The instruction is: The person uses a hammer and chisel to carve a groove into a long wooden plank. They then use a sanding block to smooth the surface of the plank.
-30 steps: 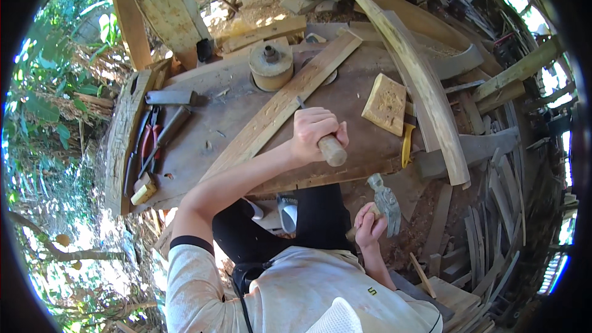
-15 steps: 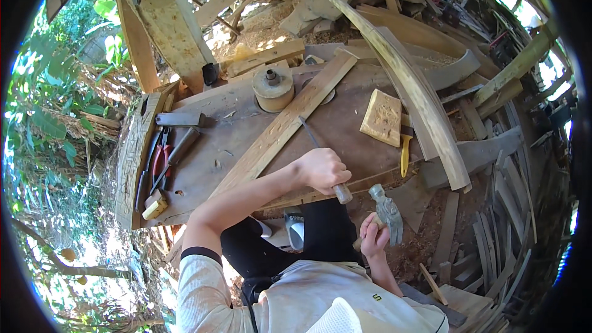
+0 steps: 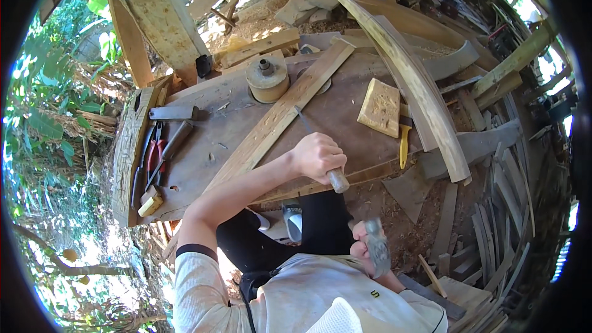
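Note:
My left hand (image 3: 317, 156) is closed around the wooden handle of a chisel (image 3: 337, 179). Its thin blade runs up and left onto a long pale plank (image 3: 271, 131) that lies diagonally across the workbench (image 3: 216, 148). My right hand (image 3: 359, 248) is low, close to my body and below the bench edge. It grips a hammer whose grey metal head (image 3: 377, 254) is blurred with motion. My left forearm stretches from the lower left across the near edge of the bench.
On the bench sit a round wooden cylinder (image 3: 266, 79), a square carved block (image 3: 381, 108), a yellow-handled tool (image 3: 403, 143), and red-handled pliers (image 3: 154, 155) with other tools at the left. A long curved beam (image 3: 410, 77) lies across the right side. Scrap boards cover the ground.
The hammer in my right hand has dropped lower toward my body. My left hand keeps the chisel on the plank, shifted slightly. The view has tilted a little.

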The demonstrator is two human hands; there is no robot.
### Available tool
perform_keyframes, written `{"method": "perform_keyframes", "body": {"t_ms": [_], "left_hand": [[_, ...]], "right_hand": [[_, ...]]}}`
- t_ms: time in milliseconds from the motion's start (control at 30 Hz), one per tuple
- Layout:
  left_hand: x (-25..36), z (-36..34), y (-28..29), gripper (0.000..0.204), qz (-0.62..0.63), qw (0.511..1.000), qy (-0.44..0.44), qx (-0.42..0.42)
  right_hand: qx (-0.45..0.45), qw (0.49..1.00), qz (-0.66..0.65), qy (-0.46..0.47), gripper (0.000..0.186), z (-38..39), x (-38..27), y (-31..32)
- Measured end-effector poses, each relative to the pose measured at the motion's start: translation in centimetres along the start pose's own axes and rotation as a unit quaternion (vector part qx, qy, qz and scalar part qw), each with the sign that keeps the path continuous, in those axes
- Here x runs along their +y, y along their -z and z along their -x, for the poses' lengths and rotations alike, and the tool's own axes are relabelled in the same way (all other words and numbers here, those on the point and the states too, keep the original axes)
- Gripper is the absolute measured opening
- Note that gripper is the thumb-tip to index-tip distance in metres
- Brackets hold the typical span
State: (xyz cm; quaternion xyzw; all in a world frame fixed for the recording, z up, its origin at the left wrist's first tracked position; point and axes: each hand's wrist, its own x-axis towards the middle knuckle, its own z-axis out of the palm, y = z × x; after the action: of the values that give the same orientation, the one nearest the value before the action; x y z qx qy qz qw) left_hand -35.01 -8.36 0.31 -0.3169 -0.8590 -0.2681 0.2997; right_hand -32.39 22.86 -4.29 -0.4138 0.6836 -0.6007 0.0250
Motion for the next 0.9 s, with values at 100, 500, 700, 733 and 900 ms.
{"method": "perform_keyframes", "body": {"t_ms": [100, 500, 700, 733, 900], "left_hand": [[0.0, 0.6, -0.2, 0.023, 0.002, 1.0, 0.002, -0.003], [-0.6, 0.6, -0.6, 0.026, -0.041, 0.998, -0.041, -0.031], [-0.6, 0.4, -0.9, 0.031, -0.04, 0.998, -0.047, -0.025], [-0.5, 0.4, -0.9, 0.031, -0.045, 0.997, -0.049, -0.03], [-0.6, 0.6, -0.8, 0.032, -0.046, 0.997, -0.048, -0.03]], "right_hand": [[-0.09, 0.986, 0.14, -0.019, 0.013, -1.2, -0.2, -1.1], [-0.03, 0.989, 0.119, 0.087, 0.01, 0.9, 2.5, -0.7], [-0.073, 0.995, 0.069, 0.012, 0.011, 0.0, 2.2, -1.5], [-0.088, 0.995, 0.024, -0.03, 0.011, 0.3, 2.0, -1.6], [-0.048, 0.994, 0.094, 0.022, 0.01, 0.7, 1.1, -1.1]]}}
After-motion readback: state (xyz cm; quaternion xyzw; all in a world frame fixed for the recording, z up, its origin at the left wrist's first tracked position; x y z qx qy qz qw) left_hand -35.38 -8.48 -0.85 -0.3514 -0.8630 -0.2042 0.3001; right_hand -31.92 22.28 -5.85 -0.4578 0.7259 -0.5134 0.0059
